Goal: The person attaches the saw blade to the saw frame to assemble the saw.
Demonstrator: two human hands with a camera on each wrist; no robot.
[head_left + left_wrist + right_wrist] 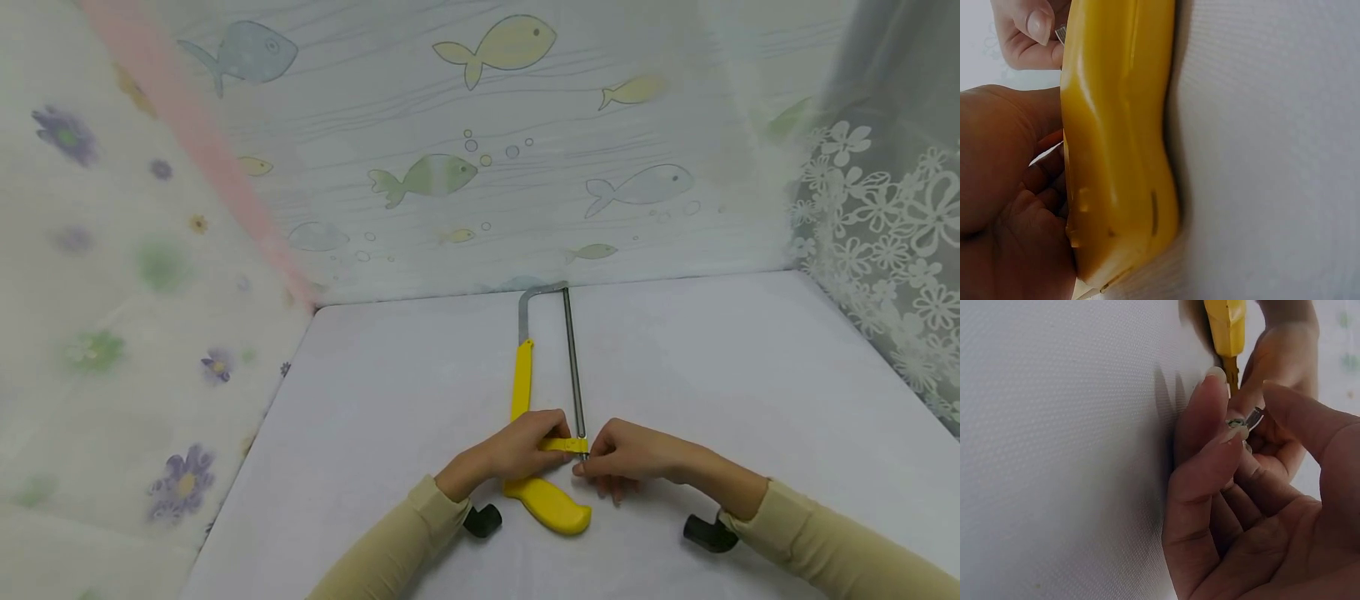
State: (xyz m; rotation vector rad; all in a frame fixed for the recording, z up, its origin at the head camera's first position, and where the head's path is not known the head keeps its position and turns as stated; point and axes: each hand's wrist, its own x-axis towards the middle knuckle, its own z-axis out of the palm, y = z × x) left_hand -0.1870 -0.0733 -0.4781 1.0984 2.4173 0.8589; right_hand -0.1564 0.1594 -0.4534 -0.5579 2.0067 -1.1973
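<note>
A hacksaw (522, 375) with a yellow handle (553, 507) lies on the white cloth, its grey bow pointing away from me. Its dark blade (574, 358) runs along the right side. My left hand (521, 446) grips the yellow frame just above the handle, which fills the middle of the left wrist view. At the blade's near end, my right hand (641, 454) has its thumb and fingers around a small metal wing nut (1254, 417). In the right wrist view, the thumb and fingertips are right at this nut, with the left hand (1282, 369) behind.
White cloth (375, 392) covers the table. A fish-print curtain (525, 208) hangs along the back edge, a flower-print sheet (150, 333) on the left and a lace curtain (900, 225) on the right. Black wrist devices (483, 521) sit under both forearms.
</note>
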